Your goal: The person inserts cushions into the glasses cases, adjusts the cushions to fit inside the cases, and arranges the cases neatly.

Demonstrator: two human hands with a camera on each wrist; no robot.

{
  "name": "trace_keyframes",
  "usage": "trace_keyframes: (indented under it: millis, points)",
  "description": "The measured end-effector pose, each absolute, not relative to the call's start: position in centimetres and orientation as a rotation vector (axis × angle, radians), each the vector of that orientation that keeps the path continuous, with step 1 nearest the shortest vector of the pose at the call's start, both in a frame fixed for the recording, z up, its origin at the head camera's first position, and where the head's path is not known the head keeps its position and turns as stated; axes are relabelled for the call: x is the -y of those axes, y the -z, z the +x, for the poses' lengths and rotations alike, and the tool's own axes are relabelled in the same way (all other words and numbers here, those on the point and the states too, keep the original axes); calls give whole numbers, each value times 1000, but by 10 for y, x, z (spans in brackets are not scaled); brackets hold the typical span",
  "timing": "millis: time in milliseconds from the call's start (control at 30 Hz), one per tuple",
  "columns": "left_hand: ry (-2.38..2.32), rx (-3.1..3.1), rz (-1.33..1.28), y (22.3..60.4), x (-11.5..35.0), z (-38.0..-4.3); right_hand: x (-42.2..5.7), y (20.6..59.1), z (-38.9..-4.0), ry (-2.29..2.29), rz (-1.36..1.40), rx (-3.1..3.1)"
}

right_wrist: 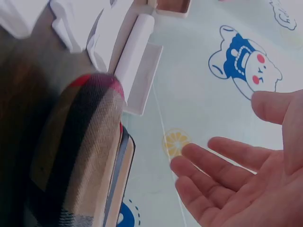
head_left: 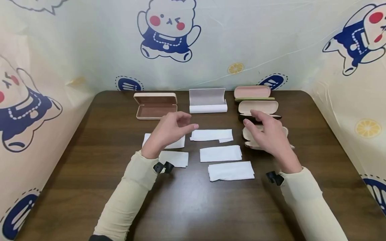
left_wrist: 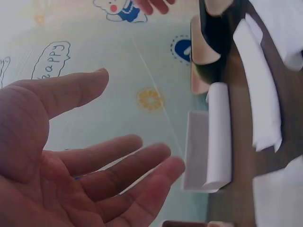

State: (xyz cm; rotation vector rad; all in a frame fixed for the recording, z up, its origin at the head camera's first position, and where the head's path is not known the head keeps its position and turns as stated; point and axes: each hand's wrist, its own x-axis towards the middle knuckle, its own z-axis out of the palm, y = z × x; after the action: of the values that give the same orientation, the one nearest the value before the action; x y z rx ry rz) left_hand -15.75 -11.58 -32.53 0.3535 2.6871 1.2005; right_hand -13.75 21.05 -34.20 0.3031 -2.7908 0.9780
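Observation:
My left hand (head_left: 169, 130) is held over the table near the folded white cloths, thumb and fingers apart and nothing between them. In the left wrist view its palm (left_wrist: 28, 189) shows bare. Over the nearest eyeglass case (head_left: 249, 134) at the right hovers my right hand (head_left: 269, 135), partly hiding it. That hand's fingers are spread and hold nothing. The right wrist view shows a plaid case (right_wrist: 87, 156) beside the hand, apart from it. A black case with a cream lining (head_left: 258, 107) and a green one with a pink lining (head_left: 252, 91) stand open behind.
A brown-lined case (head_left: 156, 112) and a white case (head_left: 208, 108) stand open along the table's back edge. Several folded white cloths, among them a front one (head_left: 231, 171) and a left one (head_left: 176, 159), lie mid-table. A printed sheet (head_left: 105, 43) hangs behind the table.

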Motion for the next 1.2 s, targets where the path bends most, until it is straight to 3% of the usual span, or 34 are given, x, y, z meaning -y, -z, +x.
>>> trace_keyframes:
  millis: [333,1200]
  points:
    - [-1389,-2434,345,348,106,-154,-202,350,-120,-1074,274,2731]
    - [-1144,-2336,520,376,74,-131,-209,380,-78,-956,305,2792]
